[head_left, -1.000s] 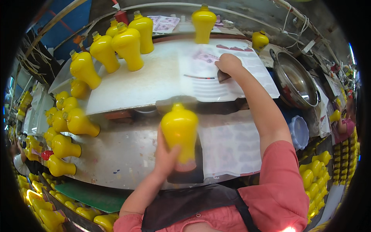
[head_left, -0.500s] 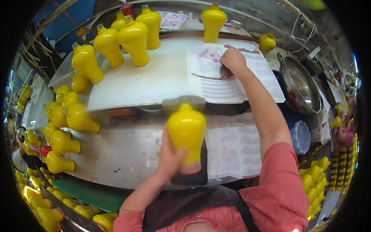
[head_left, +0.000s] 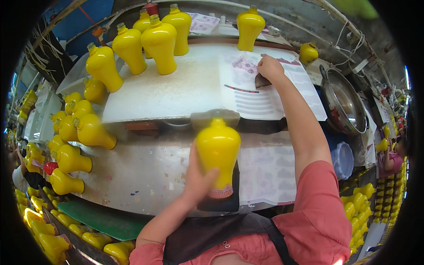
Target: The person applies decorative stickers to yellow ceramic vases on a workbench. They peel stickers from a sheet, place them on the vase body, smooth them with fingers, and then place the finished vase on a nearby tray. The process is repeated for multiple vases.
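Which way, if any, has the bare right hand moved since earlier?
Yes: the right hand has shifted slightly toward the far edge of the white printed sheet.

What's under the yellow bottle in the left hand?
A black panel shows past the lower end and right side of the yellow bottle, held in the left hand. Bottle and hand hide the rest; whether bottle and panel touch isn't visible.

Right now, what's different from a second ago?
The right hand, holding a dark tool, shifted slightly farther off, from level with the thin strip to behind its right end. Nothing was let go. The left hand still holds a yellow bottle; the standing bottles stayed put.
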### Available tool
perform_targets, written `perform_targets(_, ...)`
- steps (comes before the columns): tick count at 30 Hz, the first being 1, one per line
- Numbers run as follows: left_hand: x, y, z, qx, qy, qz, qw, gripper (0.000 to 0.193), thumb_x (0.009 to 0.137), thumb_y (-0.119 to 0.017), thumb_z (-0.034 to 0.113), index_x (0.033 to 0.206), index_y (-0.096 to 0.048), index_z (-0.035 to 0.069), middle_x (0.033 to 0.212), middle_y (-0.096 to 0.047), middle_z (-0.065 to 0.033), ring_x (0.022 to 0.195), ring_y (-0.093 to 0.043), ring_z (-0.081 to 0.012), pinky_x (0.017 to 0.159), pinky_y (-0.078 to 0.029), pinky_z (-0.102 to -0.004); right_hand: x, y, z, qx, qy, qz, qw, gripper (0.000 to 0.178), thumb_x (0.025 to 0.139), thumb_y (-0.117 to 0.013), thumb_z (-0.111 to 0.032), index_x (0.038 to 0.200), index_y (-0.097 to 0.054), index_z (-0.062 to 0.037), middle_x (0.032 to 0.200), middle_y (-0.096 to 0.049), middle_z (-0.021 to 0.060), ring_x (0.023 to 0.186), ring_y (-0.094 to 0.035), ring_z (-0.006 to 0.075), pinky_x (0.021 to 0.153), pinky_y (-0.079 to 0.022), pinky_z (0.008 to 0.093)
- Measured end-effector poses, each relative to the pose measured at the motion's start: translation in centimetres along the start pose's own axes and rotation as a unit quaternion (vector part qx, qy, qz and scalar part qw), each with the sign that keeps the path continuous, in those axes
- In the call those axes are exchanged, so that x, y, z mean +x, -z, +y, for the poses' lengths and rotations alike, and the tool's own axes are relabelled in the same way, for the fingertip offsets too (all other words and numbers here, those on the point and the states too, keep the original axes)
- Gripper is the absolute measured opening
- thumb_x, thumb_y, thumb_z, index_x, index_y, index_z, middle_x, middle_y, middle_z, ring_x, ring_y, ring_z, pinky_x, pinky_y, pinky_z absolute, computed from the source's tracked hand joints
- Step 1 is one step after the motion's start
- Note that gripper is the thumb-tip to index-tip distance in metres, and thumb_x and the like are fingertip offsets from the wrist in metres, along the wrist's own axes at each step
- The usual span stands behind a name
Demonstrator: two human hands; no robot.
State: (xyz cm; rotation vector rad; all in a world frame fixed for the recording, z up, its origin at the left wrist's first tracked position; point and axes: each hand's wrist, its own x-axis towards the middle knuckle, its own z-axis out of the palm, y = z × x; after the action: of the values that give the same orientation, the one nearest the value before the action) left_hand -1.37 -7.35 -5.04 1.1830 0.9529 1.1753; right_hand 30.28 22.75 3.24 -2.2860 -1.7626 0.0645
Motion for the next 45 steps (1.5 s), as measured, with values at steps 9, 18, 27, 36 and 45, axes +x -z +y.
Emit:
perform_targets(9,0.1,-0.1,0.3,-0.024,-0.005,-0.009,1.000,0.094,0.085,-0.066,0.009,0.163,-0.014,0.002,0.156,-0.039,-0.0182,0.146,-0.039,-0.0295,0.121,-0.031,-0.0421,0.0,1.0,0.2,-0.011,-0.021,-0.088,0.996,0.036,0.079,-0.076,-0.022,0.113,-0.077,-0.0080,0.118,-0.075,0.0137,0.108,-0.072,0.0311,0.089,-0.059,0.0419)
perform_targets(18,0.0,0.0,0.1,-0.031,0.006,-0.008,0.999,0.094,0.085,-0.065,0.007,0.163,-0.013,0.002,0.156,-0.039,-0.0183,0.147,-0.038,-0.0295,0.121,-0.030,-0.0419,-2.1,1.9,-1.1,-0.045,-0.051,-0.019,0.998,0.040,0.079,-0.073,-0.013,0.119,-0.074,-0.0051,0.120,-0.073,0.0170,0.111,-0.071,0.0333,0.092,-0.058,0.0440)
perform_targets(27,-0.1,-0.3,-0.3,-0.087,0.005,0.049,0.995,0.088,0.086,-0.062,0.001,0.162,-0.017,0.003,0.156,-0.040,-0.0188,0.146,-0.039,-0.0304,0.121,-0.031,-0.0423,-3.4,1.9,-1.4,-0.078,0.172,0.169,0.967,0.012,0.086,-0.073,-0.019,0.091,-0.080,-0.0113,0.098,-0.073,0.0117,0.088,-0.071,0.0330,0.078,-0.057,0.0443)
perform_targets(36,7.5,-0.1,9.8,0.307,-0.369,0.097,0.872,0.050,0.080,-0.078,0.009,0.128,-0.065,0.007,0.132,-0.064,-0.0163,0.125,-0.057,-0.0368,0.107,-0.045,-0.0440,-13.2,12.5,-5.7,-0.052,0.427,0.173,0.886,0.010,0.088,-0.073,-0.021,0.091,-0.078,-0.0122,0.088,-0.065,0.0072,0.081,-0.067,0.0311,0.073,-0.053,0.0423)
perform_targets(45,8.6,-2.5,16.6,0.244,-0.128,-0.108,0.955,0.022,0.089,-0.077,0.012,0.104,-0.070,-0.001,0.096,-0.071,-0.0013,0.091,-0.066,-0.0080,0.086,-0.055,-0.0273,-23.6,18.7,-5.9,0.090,0.483,0.075,0.868,0.011,0.084,-0.078,-0.013,0.093,-0.077,-0.0066,0.087,-0.063,0.0096,0.072,-0.064,0.0266,0.065,-0.051,0.0352)
